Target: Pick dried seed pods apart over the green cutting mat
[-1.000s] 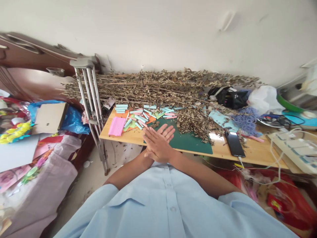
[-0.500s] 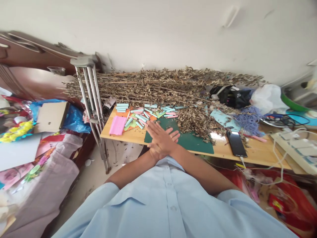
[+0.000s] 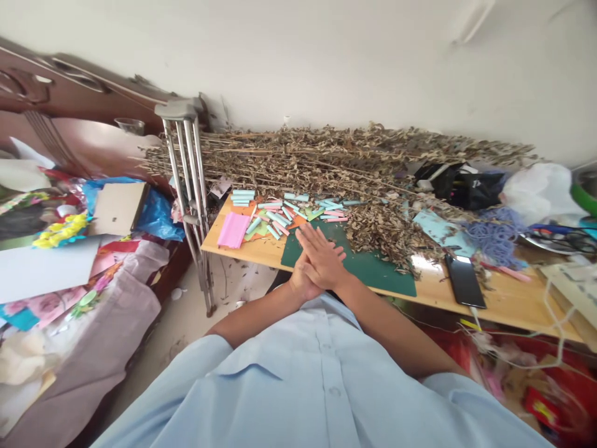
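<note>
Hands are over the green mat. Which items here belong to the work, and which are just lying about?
Work:
- left hand and right hand, empty, pressed together
- green cutting mat
- pastel paper rolls
- pink paper stack
- dried leafy stems

Lying about:
- metal crutch
- smartphone
- blue yarn
- white plastic bag

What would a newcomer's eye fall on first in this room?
A heap of dried leafy branches lies along the table's back edge, against the wall. In front, pale blue and pink paper tubes lie scattered beside a green cutting mat, with the person's hands above it.
</note>
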Motion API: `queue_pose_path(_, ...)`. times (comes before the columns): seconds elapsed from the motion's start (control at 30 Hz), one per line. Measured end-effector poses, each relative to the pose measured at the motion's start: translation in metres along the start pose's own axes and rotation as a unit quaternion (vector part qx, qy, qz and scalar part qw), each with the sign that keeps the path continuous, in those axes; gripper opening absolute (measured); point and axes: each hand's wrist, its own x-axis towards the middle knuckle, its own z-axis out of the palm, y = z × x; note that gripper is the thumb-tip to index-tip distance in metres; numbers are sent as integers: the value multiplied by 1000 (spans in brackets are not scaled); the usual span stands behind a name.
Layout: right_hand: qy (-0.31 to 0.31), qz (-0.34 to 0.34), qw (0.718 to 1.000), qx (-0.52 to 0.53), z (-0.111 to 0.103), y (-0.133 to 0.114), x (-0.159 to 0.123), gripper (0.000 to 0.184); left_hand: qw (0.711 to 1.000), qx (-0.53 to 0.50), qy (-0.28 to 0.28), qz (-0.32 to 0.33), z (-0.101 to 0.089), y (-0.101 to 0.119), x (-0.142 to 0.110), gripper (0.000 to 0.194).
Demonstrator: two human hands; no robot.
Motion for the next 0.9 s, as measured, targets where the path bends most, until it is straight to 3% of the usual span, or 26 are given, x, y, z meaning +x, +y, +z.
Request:
queue_pose_path(0.13, 34, 51, 998, -29, -2, 14, -12, 74, 991, -90, -55, -88, -17, -1, 2, 65)
queue_pose_path(0.3, 151, 98, 984, 17, -11, 20, -27, 60, 987, -77, 47, -136, -43, 0, 11, 66)
queue_pose_path(0.43, 242, 167, 954, 50, -19, 33, -47, 57, 990, -24, 97, -101, -50, 10, 13, 66)
queue_pose_path(0.63, 285, 225, 931, 45, -15, 52, -89, 50, 988, 73, 125, -60, -49, 30, 23, 58)
queue_pose_path(0.9, 319, 258, 910, 58, 2, 72, -115, 43, 971, 191, 144, -5, -49, 42, 70, 48)
